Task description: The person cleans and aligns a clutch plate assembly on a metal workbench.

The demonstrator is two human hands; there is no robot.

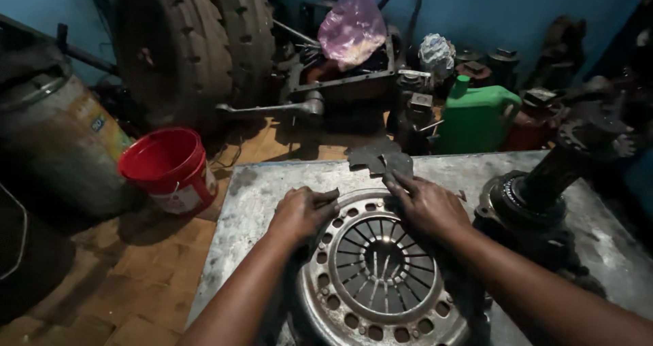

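Hands, left [300,212] and right [425,203], each grip closed on clutch cover [381,271] rim atop metal table [252,189].

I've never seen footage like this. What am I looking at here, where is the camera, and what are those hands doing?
There is no machine here: a person wears a camera on the head, so this single picture looks down at their own two bare hands. They work at a scuffed grey metal table. On it lies a round, worn steel clutch cover with a ring of holes and spring fingers fanning from its middle. The left hand rests on its upper left rim; the right hand rests on the upper right rim, touching a dark flat piece. Whether either grip is closed on anything is unclear. A dark geared shaft assembly stands at the right, and a red plastic bucket sits on the floor.
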